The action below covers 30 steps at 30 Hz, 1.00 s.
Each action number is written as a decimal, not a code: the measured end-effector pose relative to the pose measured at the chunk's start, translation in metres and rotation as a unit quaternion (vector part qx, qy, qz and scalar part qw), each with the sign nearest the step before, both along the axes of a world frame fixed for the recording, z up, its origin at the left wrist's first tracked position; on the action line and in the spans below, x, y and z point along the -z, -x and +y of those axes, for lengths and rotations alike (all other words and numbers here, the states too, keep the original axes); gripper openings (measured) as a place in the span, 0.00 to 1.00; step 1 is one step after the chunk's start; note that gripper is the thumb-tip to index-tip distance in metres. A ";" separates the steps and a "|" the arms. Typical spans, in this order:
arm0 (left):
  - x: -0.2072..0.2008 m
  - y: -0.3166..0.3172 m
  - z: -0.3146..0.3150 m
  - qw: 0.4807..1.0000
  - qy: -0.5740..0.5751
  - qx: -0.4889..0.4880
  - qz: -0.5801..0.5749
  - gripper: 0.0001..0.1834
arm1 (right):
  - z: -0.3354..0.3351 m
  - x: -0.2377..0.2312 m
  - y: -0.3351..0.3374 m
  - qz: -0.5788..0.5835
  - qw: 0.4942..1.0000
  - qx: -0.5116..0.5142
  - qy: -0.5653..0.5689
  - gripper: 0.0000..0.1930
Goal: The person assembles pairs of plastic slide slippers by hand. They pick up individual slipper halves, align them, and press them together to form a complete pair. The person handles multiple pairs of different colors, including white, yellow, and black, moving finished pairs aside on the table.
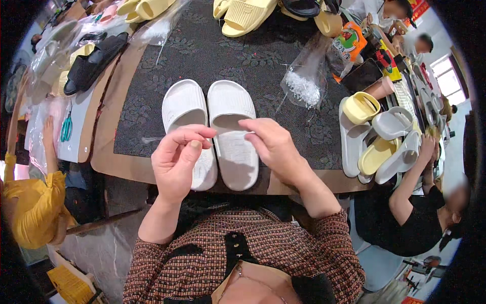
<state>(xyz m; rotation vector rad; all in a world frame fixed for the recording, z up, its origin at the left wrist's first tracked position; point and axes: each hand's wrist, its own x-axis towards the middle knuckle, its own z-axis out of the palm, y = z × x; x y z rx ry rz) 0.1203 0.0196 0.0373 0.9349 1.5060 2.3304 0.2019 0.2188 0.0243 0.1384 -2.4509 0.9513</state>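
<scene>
A pair of white slippers (237, 161) is laid side by side across the near edge of the dark mat (144, 109). Above that edge, left hand (176, 163) and right hand (276, 148) are held, fingers curled; whether anything is pinched cannot be told. Clear bag of white pieces (304, 88) is seen on the mat's right side.

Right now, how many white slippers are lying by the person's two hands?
2: the left slipper, partly covered by the left hand, and the right slipper beside it, slightly covered by the right hand. No third one shows there.
</scene>
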 end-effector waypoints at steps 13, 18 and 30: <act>0.014 0.000 -0.044 0.965 0.074 -0.001 -0.253 0.07 | -0.004 -0.025 -0.040 0.107 0.984 -0.080 -0.120 0.12; 0.026 -0.012 -0.050 0.943 0.131 -0.012 -0.305 0.10 | -0.023 -0.024 -0.049 0.084 0.968 -0.172 -0.163 0.14; 0.036 -0.010 -0.063 0.940 0.235 -0.068 -0.238 0.09 | -0.051 0.005 -0.053 0.029 0.936 -0.302 -0.181 0.15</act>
